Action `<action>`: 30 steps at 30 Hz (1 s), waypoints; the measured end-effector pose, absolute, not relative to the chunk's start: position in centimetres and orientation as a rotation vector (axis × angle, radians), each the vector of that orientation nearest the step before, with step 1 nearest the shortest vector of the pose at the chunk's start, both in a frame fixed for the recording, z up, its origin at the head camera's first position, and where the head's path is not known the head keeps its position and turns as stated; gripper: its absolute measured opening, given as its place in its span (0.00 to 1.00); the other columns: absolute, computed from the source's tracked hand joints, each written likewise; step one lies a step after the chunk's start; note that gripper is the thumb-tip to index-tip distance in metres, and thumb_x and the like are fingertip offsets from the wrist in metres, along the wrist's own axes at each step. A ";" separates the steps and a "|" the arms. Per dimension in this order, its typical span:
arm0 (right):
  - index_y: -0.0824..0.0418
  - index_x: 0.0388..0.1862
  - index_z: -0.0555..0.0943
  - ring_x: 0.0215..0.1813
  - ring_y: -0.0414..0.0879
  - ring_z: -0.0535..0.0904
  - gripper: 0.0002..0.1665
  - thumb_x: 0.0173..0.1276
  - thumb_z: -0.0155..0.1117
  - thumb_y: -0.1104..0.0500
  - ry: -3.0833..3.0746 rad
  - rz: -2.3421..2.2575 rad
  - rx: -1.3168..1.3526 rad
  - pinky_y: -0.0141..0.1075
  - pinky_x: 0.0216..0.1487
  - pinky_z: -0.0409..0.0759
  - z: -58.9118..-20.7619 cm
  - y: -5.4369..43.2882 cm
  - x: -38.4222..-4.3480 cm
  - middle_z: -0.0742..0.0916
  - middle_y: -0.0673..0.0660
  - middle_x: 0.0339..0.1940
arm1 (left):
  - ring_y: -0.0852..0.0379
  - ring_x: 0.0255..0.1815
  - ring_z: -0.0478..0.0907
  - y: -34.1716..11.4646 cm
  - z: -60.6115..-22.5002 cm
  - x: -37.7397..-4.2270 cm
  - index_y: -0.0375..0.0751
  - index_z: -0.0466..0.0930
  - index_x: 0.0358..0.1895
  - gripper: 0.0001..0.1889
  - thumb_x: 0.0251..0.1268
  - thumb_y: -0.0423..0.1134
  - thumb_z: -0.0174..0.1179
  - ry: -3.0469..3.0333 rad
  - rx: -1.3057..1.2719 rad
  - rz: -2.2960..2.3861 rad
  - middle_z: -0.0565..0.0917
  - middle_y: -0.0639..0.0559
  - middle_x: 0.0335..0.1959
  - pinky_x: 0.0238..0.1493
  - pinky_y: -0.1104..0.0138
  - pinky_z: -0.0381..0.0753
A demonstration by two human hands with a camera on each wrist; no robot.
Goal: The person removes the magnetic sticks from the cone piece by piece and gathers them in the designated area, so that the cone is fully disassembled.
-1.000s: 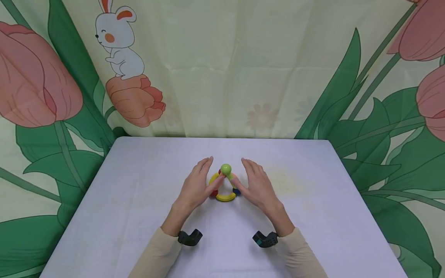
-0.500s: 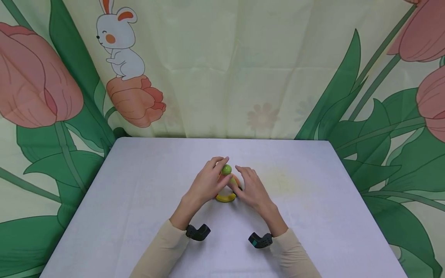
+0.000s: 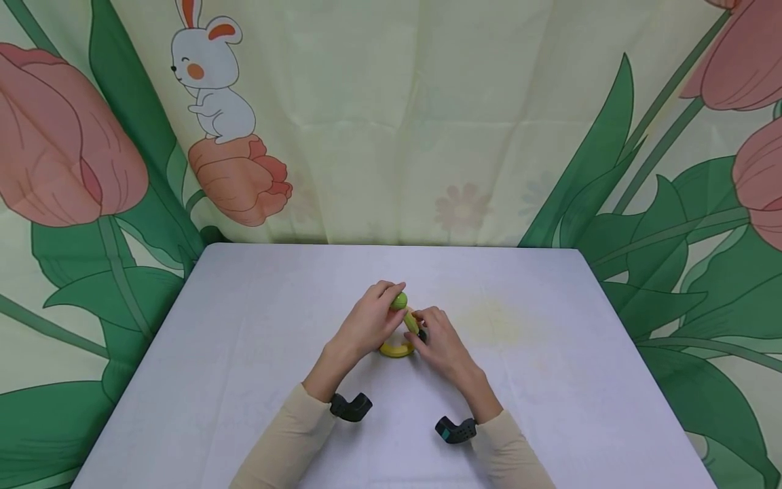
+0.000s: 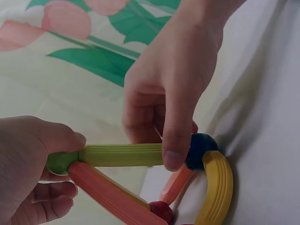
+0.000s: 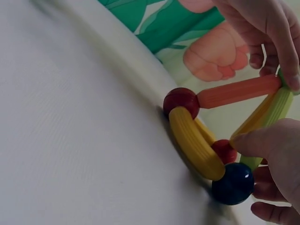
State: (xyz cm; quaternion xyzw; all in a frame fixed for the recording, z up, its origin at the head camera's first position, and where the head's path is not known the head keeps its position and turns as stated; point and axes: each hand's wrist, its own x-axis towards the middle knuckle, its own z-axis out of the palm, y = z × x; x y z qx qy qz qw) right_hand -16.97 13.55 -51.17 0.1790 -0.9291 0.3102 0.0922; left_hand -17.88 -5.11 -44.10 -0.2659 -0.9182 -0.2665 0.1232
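A frame of ribbed sticks and glossy balls stands on the white table, narrowing to a green ball (image 3: 399, 301) at its top. My left hand (image 3: 365, 319) pinches that ball between thumb and fingers. Lower on the right side, my right hand (image 3: 444, 345) grips the light green stick (image 4: 122, 154) just above a blue ball (image 4: 200, 152). A coral stick (image 5: 241, 91) slopes from the top to a dark red ball (image 5: 181, 103). One yellow curved stick (image 5: 194, 143) joins this red ball and the blue one along the base. Behind it shows a smaller-looking red ball (image 5: 225, 151).
The table (image 3: 183, 380) is covered in white cloth, with a faint yellowish stain (image 3: 497, 319) right of the frame. A printed curtain (image 3: 354, 102) hangs behind its far edge. Each wrist wears a black camera, the left camera (image 3: 351, 407) and the right camera (image 3: 455, 430).
Both hands, spread open on either side of the frame a second ago, have come inward. The left now pinches the green ball, and the right has closed on the light green stick.
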 end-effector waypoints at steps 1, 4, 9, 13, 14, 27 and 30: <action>0.63 0.54 0.80 0.49 0.47 0.76 0.22 0.65 0.72 0.56 -2.758 0.915 0.534 0.41 0.50 0.80 -51.3 13.6 -17.0 0.82 0.54 0.45 | 0.51 0.52 0.79 -5.1 -44.1 -17.9 0.36 0.75 0.66 0.25 0.67 0.39 0.65 -2.673 -0.780 -0.777 0.80 0.45 0.55 0.52 0.64 0.85; 0.63 0.50 0.81 0.47 0.45 0.74 0.17 0.65 0.72 0.57 -2.751 0.908 0.540 0.39 0.48 0.78 -51.7 13.7 -17.0 0.82 0.52 0.42 | 0.51 0.51 0.79 -5.2 -44.1 -18.0 0.35 0.76 0.64 0.24 0.67 0.38 0.65 -2.659 -0.797 -0.792 0.80 0.44 0.53 0.51 0.63 0.85; 0.62 0.47 0.82 0.45 0.42 0.73 0.14 0.66 0.71 0.57 -2.724 0.932 0.554 0.37 0.46 0.78 -52.0 13.7 -17.0 0.81 0.51 0.40 | 0.53 0.49 0.79 -5.4 -44.0 -18.3 0.35 0.77 0.63 0.23 0.65 0.35 0.66 -2.671 -0.813 -0.888 0.80 0.44 0.52 0.48 0.65 0.86; 0.62 0.46 0.82 0.42 0.40 0.72 0.14 0.65 0.72 0.58 -2.704 0.970 0.561 0.35 0.43 0.78 -52.1 13.8 -17.0 0.80 0.51 0.39 | 0.55 0.44 0.79 -5.4 -44.0 -18.5 0.35 0.77 0.61 0.21 0.65 0.34 0.66 -2.698 -0.800 -1.005 0.81 0.44 0.51 0.44 0.67 0.85; 0.62 0.46 0.82 0.41 0.40 0.72 0.13 0.65 0.72 0.58 -2.702 0.979 0.560 0.34 0.42 0.77 -52.1 13.8 -16.9 0.79 0.51 0.38 | 0.56 0.43 0.79 -5.4 -44.0 -18.6 0.35 0.77 0.60 0.21 0.65 0.34 0.66 -2.705 -0.796 -1.026 0.81 0.45 0.50 0.43 0.68 0.85; 0.63 0.46 0.83 0.38 0.41 0.71 0.13 0.65 0.72 0.59 -2.682 1.061 0.561 0.31 0.39 0.75 -52.3 14.0 -17.0 0.78 0.51 0.37 | 0.57 0.40 0.76 -5.4 -44.0 -19.0 0.37 0.77 0.58 0.20 0.63 0.34 0.64 -2.757 -0.775 -1.090 0.81 0.46 0.49 0.41 0.68 0.81; 0.63 0.46 0.83 0.38 0.41 0.72 0.13 0.65 0.72 0.59 -2.681 1.064 0.565 0.31 0.38 0.75 -52.2 14.0 -17.0 0.78 0.52 0.37 | 0.57 0.40 0.76 -5.4 -44.0 -19.0 0.38 0.77 0.59 0.20 0.63 0.34 0.64 -2.762 -0.765 -1.095 0.81 0.47 0.49 0.41 0.68 0.81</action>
